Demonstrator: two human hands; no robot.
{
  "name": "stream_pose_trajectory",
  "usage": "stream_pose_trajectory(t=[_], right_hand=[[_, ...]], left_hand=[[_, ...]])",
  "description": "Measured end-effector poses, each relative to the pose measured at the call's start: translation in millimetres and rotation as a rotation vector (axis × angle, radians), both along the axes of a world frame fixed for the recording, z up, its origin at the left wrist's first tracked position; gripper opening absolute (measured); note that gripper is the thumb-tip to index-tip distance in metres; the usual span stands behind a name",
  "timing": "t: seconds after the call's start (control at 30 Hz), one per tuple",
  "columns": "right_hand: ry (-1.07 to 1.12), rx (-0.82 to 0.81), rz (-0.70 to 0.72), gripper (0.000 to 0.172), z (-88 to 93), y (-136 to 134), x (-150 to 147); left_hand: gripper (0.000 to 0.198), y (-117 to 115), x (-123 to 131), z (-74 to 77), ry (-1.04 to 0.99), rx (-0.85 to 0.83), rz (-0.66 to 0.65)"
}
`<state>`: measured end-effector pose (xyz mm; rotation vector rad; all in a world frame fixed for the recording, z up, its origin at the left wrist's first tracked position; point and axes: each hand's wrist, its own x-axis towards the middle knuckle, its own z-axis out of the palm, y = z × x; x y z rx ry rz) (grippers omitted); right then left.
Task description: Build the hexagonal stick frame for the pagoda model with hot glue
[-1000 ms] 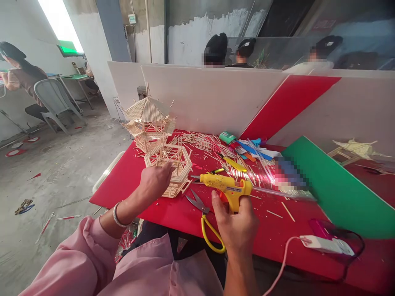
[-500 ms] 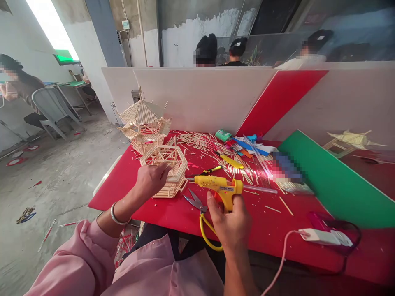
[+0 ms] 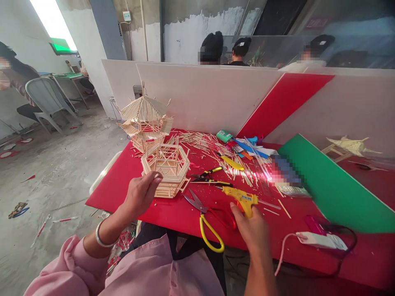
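My right hand point(image 3: 253, 229) is closed round the handle of a yellow glue gun point(image 3: 239, 195), which lies low over the red table point(image 3: 160, 211) with its nozzle pointing left. My left hand point(image 3: 142, 193) hovers at the near left side of a hexagonal stick frame point(image 3: 166, 167), its fingers loosely curled and fingertips close to the frame's edge. Nothing shows in that hand. Behind the frame stands a finished stick pagoda point(image 3: 145, 120).
Yellow-handled scissors point(image 3: 203, 218) lie between my hands, small pliers point(image 3: 206, 174) behind them. Loose sticks point(image 3: 212, 150), coloured packets and a green board point(image 3: 333, 185) cover the right side. A white power strip point(image 3: 321, 240) sits near the front edge. Other people sit beyond the partition.
My right hand has lowered the glue gun and drawn it right, away from the frame. My left hand has slipped back off the frame towards me.
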<state>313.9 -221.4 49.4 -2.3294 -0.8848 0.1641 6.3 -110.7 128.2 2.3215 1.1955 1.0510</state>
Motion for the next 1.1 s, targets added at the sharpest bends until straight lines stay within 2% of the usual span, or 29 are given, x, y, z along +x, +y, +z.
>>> stream_pose_trajectory(t=[0.1, 0.17, 0.23, 0.3, 0.37, 0.43, 0.5, 0.57, 0.67, 0.73, 0.87, 1.0, 1.1], right_hand=[[-0.004, -0.091, 0.07, 0.048, -25.1, -3.9, 26.9], [-0.004, -0.157, 0.127, 0.05, -34.5, -6.6, 35.8], [-0.073, -0.233, 0.134, 0.05, -36.0, -9.5, 37.8], [-0.233, -0.277, 0.093, 0.054, -29.6, -11.9, 33.7], [-0.383, -0.217, 0.074, 0.063, -15.9, -11.8, 23.0], [-0.416, -0.049, 0.145, 0.067, 3.1, -7.6, 5.1], [-0.369, 0.149, 0.288, 0.059, 24.6, 0.7, -19.2], [-0.362, 0.304, 0.419, 0.046, 45.8, 11.3, -47.2], [-0.338, 0.419, 0.59, 0.029, 74.6, 27.9, -85.8], [-0.289, 0.443, 0.692, 0.022, 91.8, 40.1, -103.4], [-0.251, 0.451, 0.83, 0.018, 122.5, 73.8, -117.1], [-0.29, 0.407, 0.924, 0.02, 143.3, 116.1, -121.0], [-0.317, 0.337, 0.972, 0.023, 149.2, 141.3, -126.9]], left_hand=[[0.034, -9.6, -19.1, -4.8, -0.099, -0.168, 0.019], [0.031, -10.3, -30.2, -11.0, -0.168, -0.278, 0.045], [0.027, -6.1, -39.2, -17.0, -0.269, -0.347, 0.059], [0.026, 2.3, -45.9, -20.6, -0.372, -0.369, 0.036], [0.026, 13.2, -49.9, -20.9, -0.442, -0.332, 0.006], [0.024, 24.3, -50.7, -18.7, -0.484, -0.234, 0.052], [0.02, 33.6, -49.0, -15.3, -0.525, -0.157, 0.146], [0.018, 40.8, -45.8, -11.7, -0.602, -0.178, 0.175], [0.023, 50.8, -41.0, -5.9, -0.736, -0.359, 0.067], [0.031, 59.6, -38.6, -2.2, -0.758, -0.573, -0.024], [0.038, 81.5, -34.4, 1.8, -0.714, -0.994, -0.134], [0.032, 95.3, -29.3, 1.6, -0.69, -1.131, -0.161], [0.03, 95.7, -26.0, 2.5, -0.682, -1.154, -0.183]])
